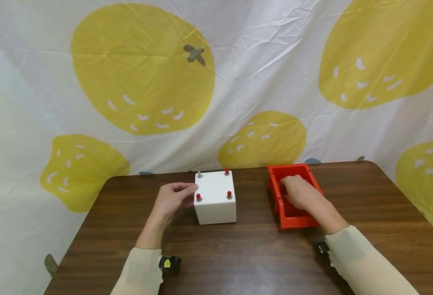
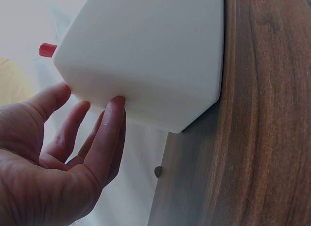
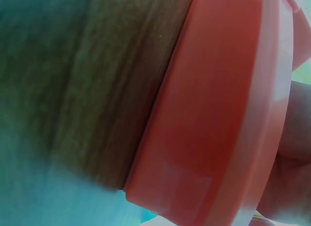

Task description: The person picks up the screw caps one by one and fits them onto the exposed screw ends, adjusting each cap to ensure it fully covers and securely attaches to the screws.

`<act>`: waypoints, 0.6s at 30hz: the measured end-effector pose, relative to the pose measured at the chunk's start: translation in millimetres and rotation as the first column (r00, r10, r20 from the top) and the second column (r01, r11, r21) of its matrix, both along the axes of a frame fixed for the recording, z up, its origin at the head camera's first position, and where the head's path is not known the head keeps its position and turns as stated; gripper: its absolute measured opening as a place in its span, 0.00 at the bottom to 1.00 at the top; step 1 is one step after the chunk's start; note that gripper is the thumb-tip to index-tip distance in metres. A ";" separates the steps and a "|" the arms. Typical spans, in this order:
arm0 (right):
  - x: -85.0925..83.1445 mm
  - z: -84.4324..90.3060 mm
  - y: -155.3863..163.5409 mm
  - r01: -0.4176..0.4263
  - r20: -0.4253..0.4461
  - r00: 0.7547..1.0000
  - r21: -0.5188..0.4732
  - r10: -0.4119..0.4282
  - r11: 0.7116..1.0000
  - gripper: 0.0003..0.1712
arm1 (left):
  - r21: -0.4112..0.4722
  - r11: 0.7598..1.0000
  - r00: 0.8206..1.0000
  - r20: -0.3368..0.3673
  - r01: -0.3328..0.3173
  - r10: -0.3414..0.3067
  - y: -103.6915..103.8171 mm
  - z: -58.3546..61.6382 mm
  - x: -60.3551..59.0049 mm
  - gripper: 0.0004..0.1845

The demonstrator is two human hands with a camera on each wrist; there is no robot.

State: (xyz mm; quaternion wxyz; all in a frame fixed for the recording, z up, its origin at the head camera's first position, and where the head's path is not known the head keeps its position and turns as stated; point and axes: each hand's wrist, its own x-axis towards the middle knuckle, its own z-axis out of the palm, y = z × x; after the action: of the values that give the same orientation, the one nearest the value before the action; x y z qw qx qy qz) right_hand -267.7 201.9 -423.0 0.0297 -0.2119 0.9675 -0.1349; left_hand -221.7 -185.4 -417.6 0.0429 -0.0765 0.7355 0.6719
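A white box (image 1: pixel 214 185) stands on the table, a small post at each corner of its top. Red caps (image 1: pixel 198 197) sit on three posts; the back left post (image 1: pixel 199 174) is bare grey metal. My left hand (image 1: pixel 173 198) is at the box's left side, thumb by the top edge. In the left wrist view its slightly bent fingers (image 2: pixel 112 121) touch the side without wrapping round it. My right hand (image 1: pixel 300 193) reaches down into a red bin (image 1: pixel 299 222). Its fingertips and anything in them are hidden, and the right wrist view shows mostly the bin's wall (image 3: pixel 204 109).
The dark wooden table (image 1: pixel 238 258) carries the box at the middle and the bin to its right. Behind the table hangs a white cloth (image 1: pixel 268 61) with yellow fruit prints. A small black device (image 1: pixel 170 262) is worn at each wrist.
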 end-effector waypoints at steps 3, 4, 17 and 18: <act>0.9 0.7 0.0 0.001 0.032 0.999 0.000 -0.001 1.000 0.08 | -0.003 1.000 1.000 -0.002 0.002 -0.002 -0.3 0.1 0.2 0.16; 1.0 1.0 -0.1 0.004 0.044 0.999 -0.004 -0.004 1.000 0.08 | -0.003 1.000 1.000 -0.002 0.003 -0.003 -0.4 0.2 0.2 0.16; -0.2 2.0 -1.3 0.003 0.076 0.997 -0.047 0.000 0.999 0.07 | -0.012 1.000 1.000 -0.012 -0.001 0.001 -0.6 -1.5 -0.4 0.16; -0.5 2.4 -1.4 0.007 0.073 0.997 -0.050 -0.004 0.999 0.07 | -0.011 1.000 1.000 -0.012 0.000 0.000 -0.6 -1.5 -0.4 0.16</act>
State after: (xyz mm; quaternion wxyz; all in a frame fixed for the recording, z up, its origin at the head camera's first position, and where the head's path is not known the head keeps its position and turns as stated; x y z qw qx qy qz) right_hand -268.1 200.5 -420.7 0.0591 -0.2049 0.9626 -0.1669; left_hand -222.1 -185.9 -419.2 0.0378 -0.0727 0.7392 0.6684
